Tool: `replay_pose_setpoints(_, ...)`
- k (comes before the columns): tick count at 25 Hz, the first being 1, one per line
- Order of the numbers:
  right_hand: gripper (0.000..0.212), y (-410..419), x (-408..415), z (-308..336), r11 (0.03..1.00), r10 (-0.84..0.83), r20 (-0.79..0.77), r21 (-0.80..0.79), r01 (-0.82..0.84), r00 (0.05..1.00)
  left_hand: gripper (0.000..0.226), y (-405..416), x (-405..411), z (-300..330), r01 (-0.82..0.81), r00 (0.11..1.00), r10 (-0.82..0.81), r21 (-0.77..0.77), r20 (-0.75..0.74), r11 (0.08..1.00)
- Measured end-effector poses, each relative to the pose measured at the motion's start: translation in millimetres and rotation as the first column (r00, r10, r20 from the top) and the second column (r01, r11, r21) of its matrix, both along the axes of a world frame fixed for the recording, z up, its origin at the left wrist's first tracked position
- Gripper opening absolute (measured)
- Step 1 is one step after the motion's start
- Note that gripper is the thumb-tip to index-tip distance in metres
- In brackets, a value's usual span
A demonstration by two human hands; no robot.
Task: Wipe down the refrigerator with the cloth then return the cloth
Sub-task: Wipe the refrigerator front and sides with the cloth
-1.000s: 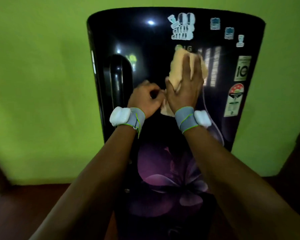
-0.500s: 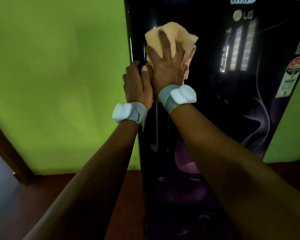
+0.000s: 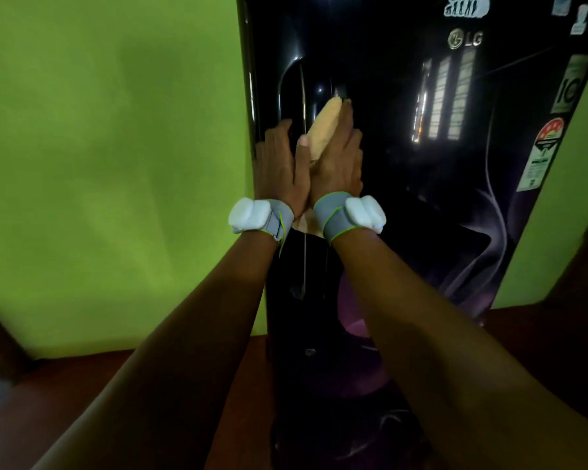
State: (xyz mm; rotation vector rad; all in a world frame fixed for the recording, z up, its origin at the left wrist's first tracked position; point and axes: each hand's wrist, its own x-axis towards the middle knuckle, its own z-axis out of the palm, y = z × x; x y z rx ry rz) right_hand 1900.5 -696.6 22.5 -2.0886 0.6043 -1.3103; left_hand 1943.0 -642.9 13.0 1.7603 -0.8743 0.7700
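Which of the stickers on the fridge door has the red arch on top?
The tall label near the door's right edge, the lowest sticker in view. Those above it show no red: one is pale with dark lettering, the top ones white.

Both hands crowd the refrigerator [image 3: 404, 215] door's left edge by the curved handle [image 3: 291, 96], the green wall [image 3: 116, 164] closing in just left, while the glossy door to their right lies open up to the stickers [image 3: 542, 154].

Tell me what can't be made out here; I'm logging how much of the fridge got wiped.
- Most of the cloth: head view, covered by the right hand.
- Fridge top and right side: cut off by the frame edge.
- Left hand fingertips: lost against the dark door.
- Sticker text: too small.
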Motion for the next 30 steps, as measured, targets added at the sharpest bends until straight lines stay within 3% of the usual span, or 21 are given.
replay_pose_setpoints(4, 0.054, 8.7, -0.8, -4.8, 0.992, -0.065, 0.051, 0.111, 0.059, 0.997, 0.074, 0.4, 2.3, 8.7, -0.017, 1.0, 0.016, 0.051, 0.018, 0.999)
replay_pose_setpoints(7, 0.05, 12.9, 2.4, -38.7, 0.984, -0.098, 0.005, 0.153, 0.096, 0.995, 0.073, -3.1, 3.2, 2.9, 0.027, 1.0, -0.027, 0.071, 0.012, 0.997)
replay_pose_setpoints(9, 0.056, 14.2, -0.1, -61.7, 0.98, -0.152, -0.069, 0.12, 0.16, 0.986, 0.07, -7.2, 2.0, 1.8, 0.033, 0.999, -0.032, 0.059, -0.017, 0.998)
replay_pose_setpoints(13, 0.073, 23.4, -15.2, -113.3, 0.969, -0.083, -0.181, 0.214, 0.121, 0.98, 0.061, -8.7, 4.9, -6.2, 0.038, 0.998, -0.037, 0.031, -0.045, 0.999)
replay_pose_setpoints(16, 0.075, 17.0, -24.9, -137.9, 0.987, -0.065, -0.382, 0.112, 0.116, 0.922, 0.073, -5.8, 2.1, -5.5, 0.043, 0.999, -0.042, 0.05, -0.024, 0.998)
replay_pose_setpoints(19, 0.083, 22.8, -30.2, -138.8, 0.988, -0.117, -0.458, 0.034, 0.149, 0.881, 0.078, -1.2, 3.3, 1.0, 0.046, 0.999, -0.045, 0.068, -0.012, 0.997)
replay_pose_setpoints(21, 0.086, 32.4, -33.3, -123.0, 0.974, -0.226, -0.381, -0.065, 0.217, 0.896, 0.078, -0.1, 4.4, 6.3, 0.032, 0.999, -0.033, 0.087, 0.018, 0.996)
replay_pose_setpoints(24, 0.088, 27.9, -22.7, -67.0, 0.889, -0.377, -0.075, -0.31, 0.338, 0.923, 0.064, 2.6, 7.5, 19.5, -0.018, 0.994, 0.009, 0.075, 0.11, 0.997)
replay_pose_setpoints(27, 0.065, 14.3, 11.2, 1.7, 0.615, -0.567, 0.238, -0.514, 0.598, 0.788, 0.056, 9.1, 26.2, 55.5, -0.047, 0.99, 0.052, -0.044, 0.131, 0.998)
replay_pose_setpoints(30, 0.051, 11.6, 43.9, 17.6, 0.398, -0.707, 0.323, -0.553, 0.732, 0.629, 0.042, 8.1, 53.8, 80.8, 0.012, 0.95, -0.011, 0.0, 0.312, 1.0)
